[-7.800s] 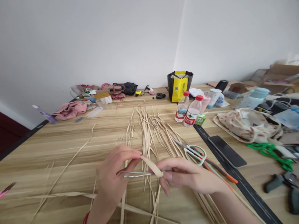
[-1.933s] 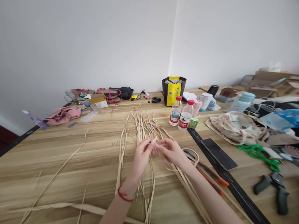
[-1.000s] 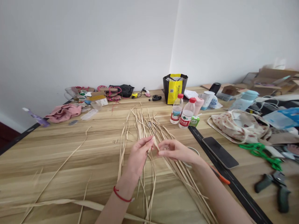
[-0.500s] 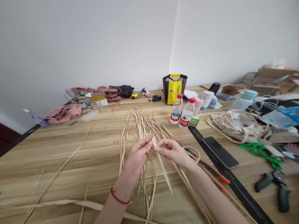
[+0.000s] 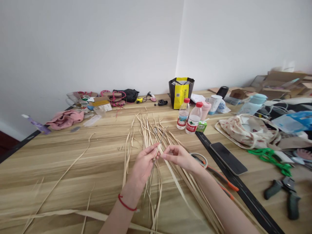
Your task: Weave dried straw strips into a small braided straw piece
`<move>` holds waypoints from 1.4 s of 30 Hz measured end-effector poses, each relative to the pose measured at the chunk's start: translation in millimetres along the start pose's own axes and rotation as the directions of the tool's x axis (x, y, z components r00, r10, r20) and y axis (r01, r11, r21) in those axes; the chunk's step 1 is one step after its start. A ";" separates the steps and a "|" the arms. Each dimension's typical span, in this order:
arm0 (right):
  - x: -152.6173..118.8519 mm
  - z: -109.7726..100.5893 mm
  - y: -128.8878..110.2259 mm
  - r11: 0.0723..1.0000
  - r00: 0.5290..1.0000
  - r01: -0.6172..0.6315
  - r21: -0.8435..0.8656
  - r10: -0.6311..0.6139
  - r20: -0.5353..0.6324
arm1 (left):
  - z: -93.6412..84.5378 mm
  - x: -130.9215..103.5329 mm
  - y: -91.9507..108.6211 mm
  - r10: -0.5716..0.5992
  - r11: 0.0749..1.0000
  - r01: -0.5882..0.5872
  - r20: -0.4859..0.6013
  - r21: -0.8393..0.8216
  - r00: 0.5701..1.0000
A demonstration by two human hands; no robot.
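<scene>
My left hand (image 5: 145,161), with a red cord at the wrist, pinches a thin wire and a pale strip wrapped on it, near the middle of the view. Beside it on the right, my right hand (image 5: 177,157) has its thumb and index finger closed on the same pale strip (image 5: 173,175), whose loose end hangs down toward the lower right. The thin wire (image 5: 162,137) pokes up past the fingertips. Under both hands a bundle of long straw-coloured strips (image 5: 146,130) lies spread on the wooden table (image 5: 102,169).
Two red-capped bottles (image 5: 194,118) stand right of the strips, before a black and yellow bag (image 5: 180,94). Orange-handled shears (image 5: 225,182), a phone (image 5: 228,158) and pliers (image 5: 284,191) lie at the right. A pink cloth (image 5: 65,119) lies at the left.
The view has shifted slightly. The loose end of the pale strip now reaches farther down and right. Both hands keep their pinch at nearly the same place.
</scene>
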State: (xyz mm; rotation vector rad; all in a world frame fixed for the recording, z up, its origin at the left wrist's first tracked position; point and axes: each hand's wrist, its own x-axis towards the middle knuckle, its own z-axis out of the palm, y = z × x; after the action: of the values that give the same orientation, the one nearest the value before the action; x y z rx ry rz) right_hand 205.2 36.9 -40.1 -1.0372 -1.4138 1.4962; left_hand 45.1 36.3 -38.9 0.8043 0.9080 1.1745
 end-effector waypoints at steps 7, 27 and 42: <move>1.5 -13.0 -1.4 0.931 0.984 -0.176 0.320 0.156 0.085 | 12.7 -5.6 5.1 0.188 0.958 -0.181 -0.007 0.224 0.982; 9.7 -3.8 15.9 0.994 0.946 0.066 0.083 -0.036 -0.322 | 10.5 7.3 -11.9 0.097 0.976 -0.078 -0.084 0.202 0.992; 12.0 17.6 28.2 0.982 0.991 0.011 0.190 0.016 -0.136 | 2.3 24.3 4.0 0.197 0.954 -0.181 -0.049 0.238 0.979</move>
State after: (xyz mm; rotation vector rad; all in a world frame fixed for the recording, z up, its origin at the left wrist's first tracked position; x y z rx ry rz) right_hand 184.1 41.2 -68.1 -1.0025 -1.1502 1.4998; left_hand 48.9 60.8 -38.4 1.0627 1.0594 1.2850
